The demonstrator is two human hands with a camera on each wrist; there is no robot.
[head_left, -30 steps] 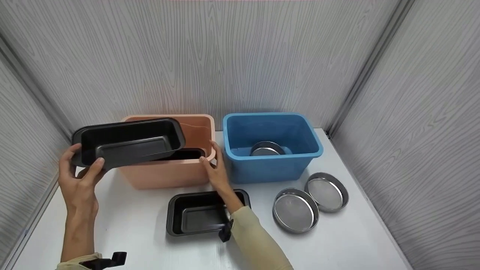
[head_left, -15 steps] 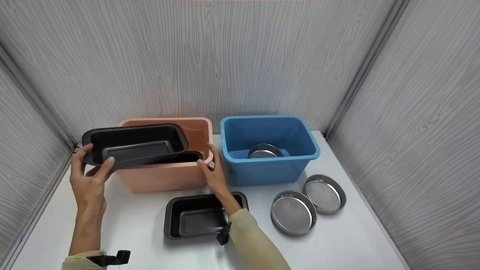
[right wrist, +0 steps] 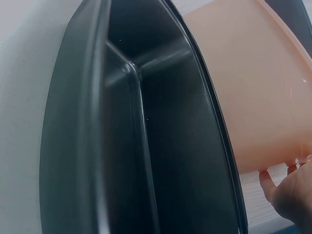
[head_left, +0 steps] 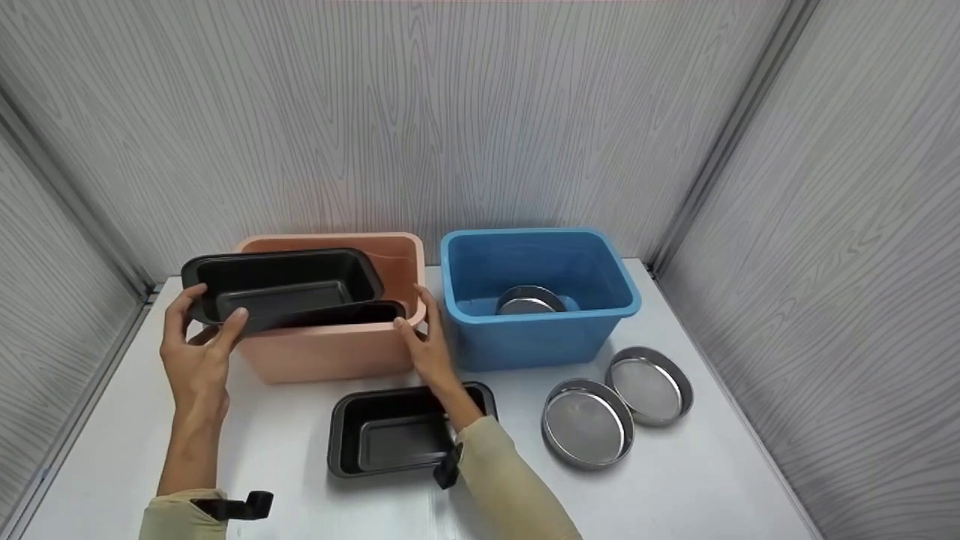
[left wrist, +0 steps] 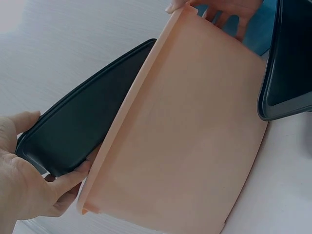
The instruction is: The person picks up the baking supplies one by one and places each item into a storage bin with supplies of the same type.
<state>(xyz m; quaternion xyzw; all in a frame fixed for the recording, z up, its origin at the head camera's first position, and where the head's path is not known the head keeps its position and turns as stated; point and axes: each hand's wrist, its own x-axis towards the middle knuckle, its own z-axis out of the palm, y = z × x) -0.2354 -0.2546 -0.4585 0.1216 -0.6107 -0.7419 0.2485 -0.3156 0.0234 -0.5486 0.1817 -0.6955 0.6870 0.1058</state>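
Note:
With thumb and fingers, my left hand [head_left: 196, 364] grips the left end of a black loaf pan [head_left: 289, 296]. Its far end dips behind the front rim of the peach bin [head_left: 322, 356], as the left wrist view also shows from the side. A second dark loaf pan [head_left: 360, 313] lies inside that bin, partly covered by the held one. On the bin's right rim, my right hand [head_left: 430, 352] pinches the front corner, thumb at the front and fingers along the side. Below it, a third loaf pan [head_left: 401, 435] rests on the table, partly hidden by my right forearm.
A blue bin [head_left: 532, 341] stands right of the peach one, with a round metal pan [head_left: 531, 300] inside. Two more round pans, a nearer one [head_left: 589, 424] and a farther one [head_left: 651, 386], lie side by side on the white table [head_left: 675, 487]. Grey wood-grain walls [head_left: 480, 112] enclose the table.
My left hand has carried the loaf pan rightward and lower, farther over the peach bin. My right hand stays on the rim. The view has shifted slightly.

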